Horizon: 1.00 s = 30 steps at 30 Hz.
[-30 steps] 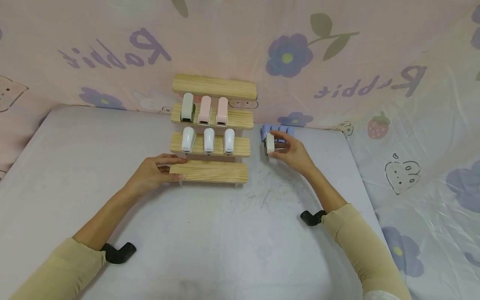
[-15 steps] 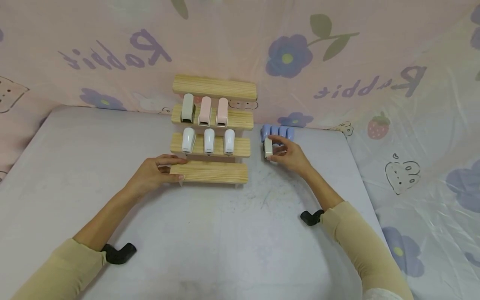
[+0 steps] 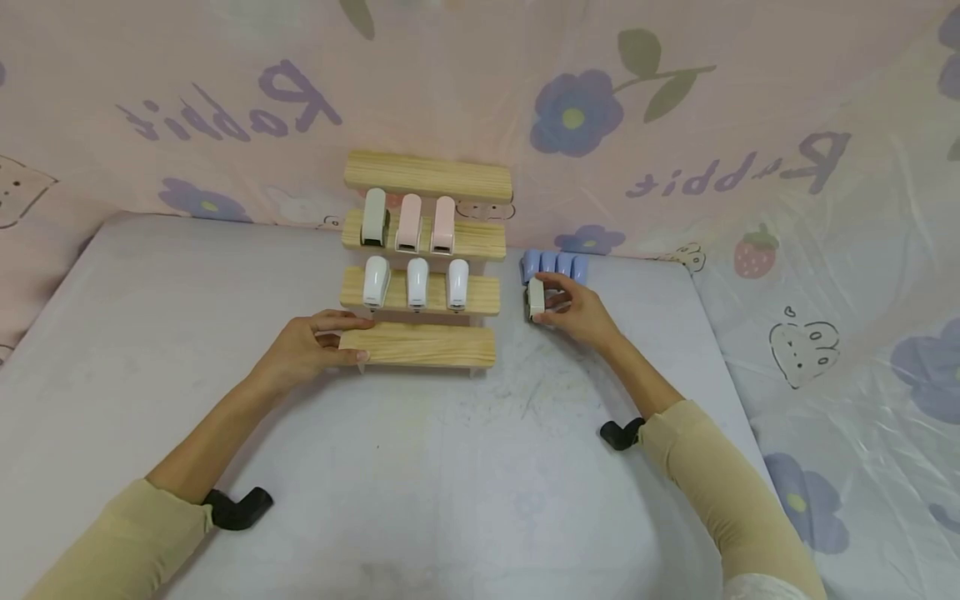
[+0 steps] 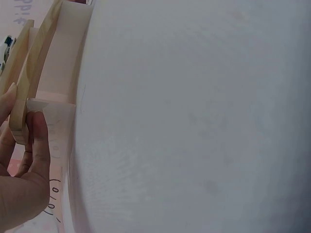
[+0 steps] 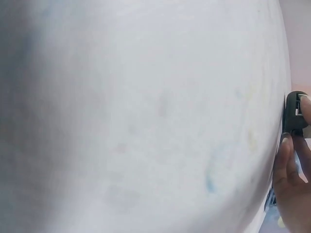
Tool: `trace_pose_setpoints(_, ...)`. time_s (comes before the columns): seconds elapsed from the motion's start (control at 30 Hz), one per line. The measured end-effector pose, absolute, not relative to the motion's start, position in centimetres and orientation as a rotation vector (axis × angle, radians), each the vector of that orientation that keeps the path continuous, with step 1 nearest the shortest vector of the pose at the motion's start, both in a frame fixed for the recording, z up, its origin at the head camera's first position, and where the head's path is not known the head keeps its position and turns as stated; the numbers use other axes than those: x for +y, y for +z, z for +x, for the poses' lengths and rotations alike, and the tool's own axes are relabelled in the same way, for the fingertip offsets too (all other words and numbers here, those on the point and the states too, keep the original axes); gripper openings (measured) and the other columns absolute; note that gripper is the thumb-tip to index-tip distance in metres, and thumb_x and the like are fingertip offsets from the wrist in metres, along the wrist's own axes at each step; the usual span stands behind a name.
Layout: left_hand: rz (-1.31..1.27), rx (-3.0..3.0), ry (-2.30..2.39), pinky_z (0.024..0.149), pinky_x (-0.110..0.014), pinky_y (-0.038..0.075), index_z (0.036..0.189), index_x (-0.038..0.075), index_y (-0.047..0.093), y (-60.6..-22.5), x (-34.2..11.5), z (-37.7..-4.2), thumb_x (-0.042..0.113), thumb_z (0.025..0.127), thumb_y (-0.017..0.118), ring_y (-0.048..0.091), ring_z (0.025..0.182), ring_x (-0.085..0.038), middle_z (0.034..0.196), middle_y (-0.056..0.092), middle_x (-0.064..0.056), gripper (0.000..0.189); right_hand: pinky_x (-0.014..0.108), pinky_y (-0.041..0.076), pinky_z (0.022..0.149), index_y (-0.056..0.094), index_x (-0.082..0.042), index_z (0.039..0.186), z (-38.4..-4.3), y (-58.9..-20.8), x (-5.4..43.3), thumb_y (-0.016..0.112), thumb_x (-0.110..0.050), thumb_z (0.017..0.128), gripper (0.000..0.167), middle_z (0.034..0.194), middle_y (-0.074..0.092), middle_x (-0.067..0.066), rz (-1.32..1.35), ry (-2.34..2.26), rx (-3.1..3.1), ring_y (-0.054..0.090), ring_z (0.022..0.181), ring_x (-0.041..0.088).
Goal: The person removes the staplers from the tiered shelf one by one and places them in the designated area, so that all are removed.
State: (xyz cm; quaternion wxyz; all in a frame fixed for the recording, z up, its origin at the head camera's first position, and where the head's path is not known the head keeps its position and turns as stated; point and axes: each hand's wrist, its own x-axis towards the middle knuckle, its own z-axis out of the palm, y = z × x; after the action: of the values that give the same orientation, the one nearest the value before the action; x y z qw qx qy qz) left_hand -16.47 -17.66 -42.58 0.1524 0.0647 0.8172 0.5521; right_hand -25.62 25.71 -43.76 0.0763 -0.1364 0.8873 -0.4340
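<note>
My left hand [image 3: 303, 346] grips the left end of the lowest board of a stepped wooden display rack [image 3: 420, 346]. In the left wrist view the fingers curl under that board [image 4: 36, 63], with the thumb on top. To the right of the rack, my right hand [image 3: 585, 315] pinches a small pale grey stapler [image 3: 536, 300] between thumb and fingers. Its dark end [image 5: 292, 114] shows at the edge of the right wrist view, close to the table. Just behind this hand, several blue staplers [image 3: 557, 263] stand side by side.
On the third board up are a grey-green stapler [image 3: 374, 217] and two pink staplers [image 3: 409, 223]. The second board carries three white staplers [image 3: 417, 283]. A printed curtain [image 3: 450, 92] hangs behind the white table [image 3: 420, 492]. Black bent tubes [image 3: 238, 508] stick out at both sleeves.
My right hand has drawn the grey stapler slightly toward me, away from the blue ones, and then nearly stopped. The left hand keeps its grip on the rack.
</note>
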Motion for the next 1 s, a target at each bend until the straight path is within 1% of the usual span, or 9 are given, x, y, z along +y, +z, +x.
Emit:
trace_pose_setpoints(0.23,0.169,2.343,1.571,0.106,-0.048,0.038,0.129,0.007,0.068,-42.6,-17.7,-16.2,0.024,0.081,0.085,0.036,0.139,-0.033,0.151,0.042,-0.015,0.053,0.041,0.052,0.088,0.05,-0.013,0.145,-25.4,-43.8,25.4,0.083,-0.007,0.081,0.071,0.134,0.057,0.013,-0.388,-1.316,2.668,0.061,0.105,0.03)
trace_pose_setpoints(0.43,0.182,2.33,1.597,0.106,-0.047,0.039,0.128,0.007,0.068,-42.5,-17.7,-16.3,0.022,0.081,0.084,0.036,0.139,-0.032,0.15,0.043,-0.015,0.052,0.043,0.051,0.09,0.05,-0.014,0.144,-25.3,-43.8,25.4,0.082,-0.006,0.082,0.07,0.134,0.056,0.012,-0.359,-1.343,2.647,0.06,0.106,0.03)
trace_pose_setpoints(0.57,0.194,2.333,1.595,0.105,-0.046,0.04,0.128,0.007,0.068,-42.4,-17.6,-16.3,0.023,0.082,0.084,0.037,0.137,-0.031,0.149,0.044,-0.014,0.052,0.039,0.052,0.089,0.049,-0.015,0.146,-25.2,-43.7,25.8,0.08,-0.009,0.084,0.069,0.137,0.054,0.012,-0.351,-1.346,2.64,0.06,0.108,0.031)
trace_pose_setpoints(0.7,0.205,2.335,1.594,0.106,-0.047,0.04,0.128,0.007,0.068,-42.3,-17.6,-16.3,0.024,0.082,0.084,0.037,0.138,-0.032,0.149,0.044,-0.014,0.052,0.028,0.053,0.083,0.05,-0.013,0.145,-25.0,-43.2,26.0,0.078,-0.009,0.087,0.065,0.136,0.055,0.014,-0.358,-1.375,2.645,0.061,0.109,0.032)
trace_pose_setpoints(0.77,0.207,2.334,1.599,0.107,-0.047,0.039,0.128,0.007,0.068,-42.3,-17.6,-16.3,0.023,0.082,0.083,0.035,0.139,-0.032,0.149,0.044,-0.015,0.051,0.024,0.053,0.079,0.051,-0.009,0.144,-24.8,-42.5,25.9,0.077,-0.006,0.087,0.062,0.135,0.055,0.017,-0.366,-1.416,2.633,0.061,0.108,0.034)
trace_pose_setpoints(0.9,0.207,2.333,1.601,0.108,-0.049,0.038,0.128,0.007,0.067,-42.3,-17.7,-16.3,0.023,0.083,0.083,0.034,0.14,-0.033,0.149,0.043,-0.015,0.051,0.021,0.053,0.07,0.051,0.0,0.141,-24.1,-40.3,25.2,0.073,0.0,0.088,0.058,0.132,0.056,0.025,-0.391,-1.458,2.632,0.062,0.099,0.034)
trace_pose_setpoints(1.0,0.203,2.339,1.593,0.108,-0.049,0.037,0.129,0.007,0.067,-42.4,-17.7,-16.3,0.023,0.083,0.083,0.033,0.141,-0.034,0.15,0.043,-0.015,0.051,0.02,0.051,0.067,0.052,0.004,0.14,-23.6,-38.9,24.7,0.072,0.001,0.088,0.055,0.129,0.057,0.028,-0.423,-1.446,2.67,0.061,0.091,0.031)
